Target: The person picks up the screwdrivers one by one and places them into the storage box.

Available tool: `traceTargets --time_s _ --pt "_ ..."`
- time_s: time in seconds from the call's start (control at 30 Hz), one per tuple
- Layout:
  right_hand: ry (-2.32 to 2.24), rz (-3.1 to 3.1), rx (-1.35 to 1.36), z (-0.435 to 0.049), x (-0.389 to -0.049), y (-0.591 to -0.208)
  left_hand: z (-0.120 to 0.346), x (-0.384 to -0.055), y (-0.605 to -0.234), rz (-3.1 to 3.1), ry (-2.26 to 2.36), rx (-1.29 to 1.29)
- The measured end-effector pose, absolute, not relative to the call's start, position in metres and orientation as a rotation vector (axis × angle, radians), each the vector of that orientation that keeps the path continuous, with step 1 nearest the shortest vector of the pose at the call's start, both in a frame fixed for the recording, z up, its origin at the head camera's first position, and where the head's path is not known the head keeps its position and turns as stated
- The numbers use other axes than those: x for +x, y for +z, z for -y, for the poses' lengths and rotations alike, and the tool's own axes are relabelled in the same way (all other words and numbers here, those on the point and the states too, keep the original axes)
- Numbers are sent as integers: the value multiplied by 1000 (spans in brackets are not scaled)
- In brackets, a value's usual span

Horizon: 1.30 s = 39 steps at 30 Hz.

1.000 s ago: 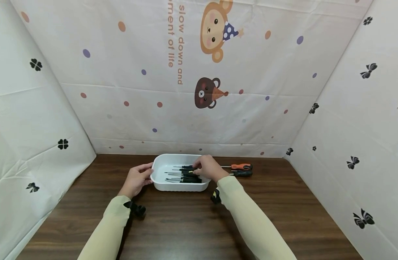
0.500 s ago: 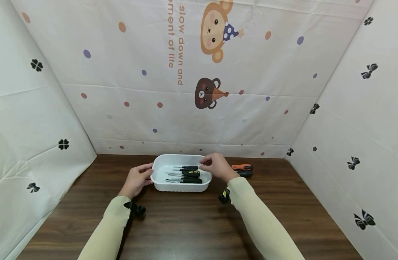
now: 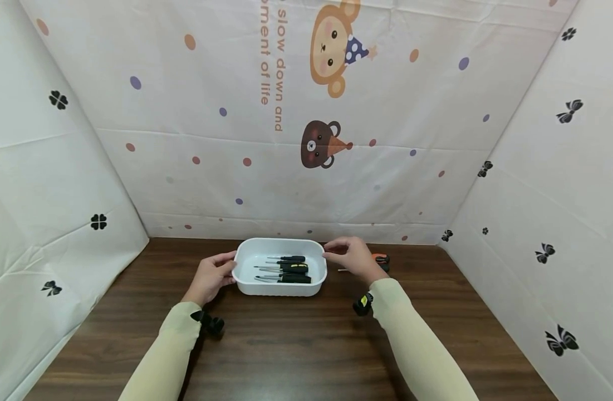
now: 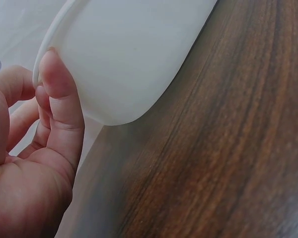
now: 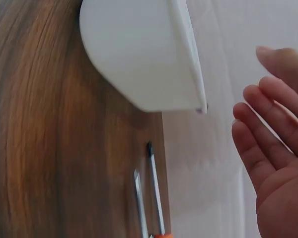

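Note:
A white plastic tray (image 3: 281,290) stands on the table near the back wall. Several screwdrivers with black handles (image 3: 293,268) lie in it side by side, shafts to the left. My left hand (image 3: 209,278) pinches the tray's left rim; in the left wrist view its thumb (image 4: 57,74) presses on the outer wall, fingers behind. Beside the tray's right end is my right hand (image 3: 355,259), its fingers loosely bent. The right wrist view shows that hand (image 5: 280,144) holding nothing, apart from the tray wall (image 5: 134,54).
Right of the tray, partly behind my right hand, lie a screwdriver with an orange handle (image 3: 380,258) and a black-handled one (image 3: 385,267). Their shafts point toward the tray. White printed cloth (image 3: 266,184) stands around the wooden table (image 3: 266,345).
My right hand has let go of a black-handled screwdriver in the tray and moved right, past the tray's right rim. The left hand stays at the left rim.

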State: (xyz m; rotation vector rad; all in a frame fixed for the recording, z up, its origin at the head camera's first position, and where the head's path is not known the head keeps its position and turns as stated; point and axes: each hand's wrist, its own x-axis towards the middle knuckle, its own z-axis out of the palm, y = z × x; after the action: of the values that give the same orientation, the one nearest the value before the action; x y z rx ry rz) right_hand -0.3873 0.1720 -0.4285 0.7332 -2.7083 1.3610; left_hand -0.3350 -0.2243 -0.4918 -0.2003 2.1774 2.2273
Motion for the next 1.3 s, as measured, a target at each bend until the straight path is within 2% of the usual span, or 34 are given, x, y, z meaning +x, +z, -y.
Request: traceTargets --time_s 0.9,1.3 --pt "1362 2659 567 -267 -395 -459 224 -335 -493 -2149 2252 -221" --pt "1334 2734 552 -294 -401 -468 224 -334 -492 -2138 2270 -217"
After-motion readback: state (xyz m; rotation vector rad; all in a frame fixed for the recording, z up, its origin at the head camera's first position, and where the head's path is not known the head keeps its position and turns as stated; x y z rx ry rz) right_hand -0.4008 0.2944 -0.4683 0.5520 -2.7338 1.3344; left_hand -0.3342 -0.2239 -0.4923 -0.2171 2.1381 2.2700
